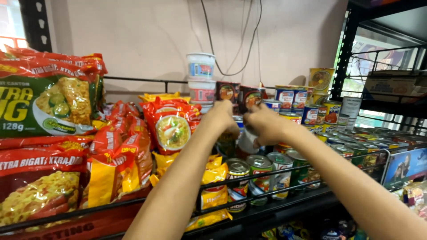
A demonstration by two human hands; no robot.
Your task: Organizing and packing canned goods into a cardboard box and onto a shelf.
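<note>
A white-topped round tin can (247, 141) is held between both hands at mid-shelf, above the near row of green-labelled tins (260, 171). The left hand (221, 119) is curled over its far-left side; the right hand (265, 125) is wrapped around it. Red noodle packets (171, 124) lie just left.

Can (246, 141) half hidden behind hands
</note>
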